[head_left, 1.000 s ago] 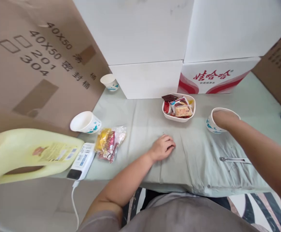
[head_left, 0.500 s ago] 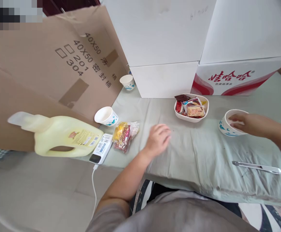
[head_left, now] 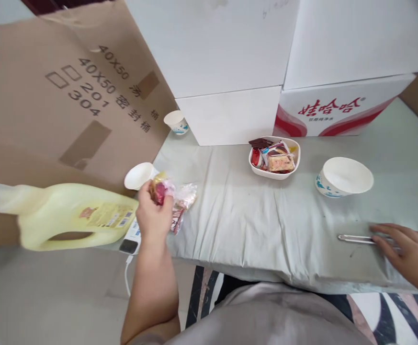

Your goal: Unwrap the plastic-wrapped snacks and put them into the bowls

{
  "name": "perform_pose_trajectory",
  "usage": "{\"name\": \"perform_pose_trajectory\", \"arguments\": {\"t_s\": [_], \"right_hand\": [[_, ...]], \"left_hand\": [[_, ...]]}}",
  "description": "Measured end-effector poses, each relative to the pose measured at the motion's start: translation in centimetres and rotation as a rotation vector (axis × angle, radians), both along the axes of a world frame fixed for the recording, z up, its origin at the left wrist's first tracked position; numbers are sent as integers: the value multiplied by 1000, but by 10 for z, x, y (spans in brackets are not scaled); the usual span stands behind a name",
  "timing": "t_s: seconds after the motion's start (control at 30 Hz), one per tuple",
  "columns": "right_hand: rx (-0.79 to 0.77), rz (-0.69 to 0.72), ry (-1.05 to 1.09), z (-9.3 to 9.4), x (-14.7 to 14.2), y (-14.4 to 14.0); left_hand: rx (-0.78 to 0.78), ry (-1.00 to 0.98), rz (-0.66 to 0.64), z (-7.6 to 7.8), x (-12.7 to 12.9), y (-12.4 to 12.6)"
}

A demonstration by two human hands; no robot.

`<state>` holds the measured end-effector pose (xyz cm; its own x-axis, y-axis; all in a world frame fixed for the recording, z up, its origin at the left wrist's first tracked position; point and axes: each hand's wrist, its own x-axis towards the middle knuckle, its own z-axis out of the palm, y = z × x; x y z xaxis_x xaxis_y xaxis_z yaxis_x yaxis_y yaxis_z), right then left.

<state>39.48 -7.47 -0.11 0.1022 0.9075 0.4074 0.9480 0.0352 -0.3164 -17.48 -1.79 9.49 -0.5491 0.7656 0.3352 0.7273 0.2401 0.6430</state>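
Observation:
My left hand (head_left: 154, 208) is closed around a small wrapped snack packet (head_left: 160, 190) with pink and yellow colours. Beneath and beside it on the cloth lie more clear and red snack wrappers (head_left: 180, 211). At the right, my right hand (head_left: 410, 251) rests over a slim silver metal tool (head_left: 355, 238), perhaps tongs; its fingers are stretched out and cover the tool's right end. Beyond that hand stands a white paper bowl (head_left: 345, 177) with blue print, only its pale inside showing. An oval white dish (head_left: 273, 175) of wrapped snacks sits mid-table.
Along the left edge are a yellow jug-like bottle (head_left: 75, 215) lying on its side, a white power bank (head_left: 129, 244) with a cable, and a tilted paper bowl (head_left: 139, 175). A paper cup (head_left: 177, 123) stands behind. White cartons (head_left: 230, 117) and a cardboard box (head_left: 50, 120) wall the back.
My left hand has moved left and taken hold of a snack packet. My right hand has come out of the paper bowl and down onto the silver tool.

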Motion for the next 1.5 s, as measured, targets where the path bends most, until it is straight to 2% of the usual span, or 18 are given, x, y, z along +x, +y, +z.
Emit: {"name": "perform_pose_trajectory", "arguments": {"t_s": [0.07,0.1,0.17,0.23,0.33,0.4,0.47,0.57,0.63,0.7,0.77,0.9,1.03,1.13,1.23,1.3,1.4,1.5], "right_hand": [[-29,106,-34,-2,-8,-8],[-31,119,-58,-3,-12,-11],[-36,94,-99,-3,-19,-14],[-60,114,-119,-2,-23,-15],[-85,171,-130,-1,-26,-17],[-98,193,-131,1,-28,-19],[-113,199,-127,4,-33,-20],[-141,215,-92,15,-53,-19],[-137,240,-38,28,-77,-17],[-100,295,16,42,-105,-13],[-70,385,34,55,-135,-7],[-118,494,-89,65,-172,7],[-181,400,-163,59,-159,13],[-194,238,-207,50,-122,9],[-250,57,-250,39,-82,3],[-253,-7,-268,33,-67,0],[-144,8,-216,31,-70,0],[1,119,-34,42,-98,2]], "left_hand": [[76,-261,-267,9,24,6],[22,-414,-469,11,40,9],[-246,-661,-884,9,76,18],[-530,-726,-1160,-1,114,27],[-681,-574,-1357,-26,162,40],[-629,-372,-1353,-44,181,46],[-446,-219,-1274,-59,189,50],[-162,-227,-1199,-71,185,52],[-81,-284,-1193,-73,178,52],[-89,-337,-1197,-71,172,53],[-185,-434,-1217,-70,168,53],[-347,-596,-1280,-74,166,54],[-377,-531,-1292,-77,167,54],[-381,-397,-1318,-77,170,53],[-303,-240,-1340,-75,173,49],[-246,-227,-1360,-73,175,45],[-132,-320,-1354,-70,178,41],[-29,-490,-1297,-67,179,40]]}}
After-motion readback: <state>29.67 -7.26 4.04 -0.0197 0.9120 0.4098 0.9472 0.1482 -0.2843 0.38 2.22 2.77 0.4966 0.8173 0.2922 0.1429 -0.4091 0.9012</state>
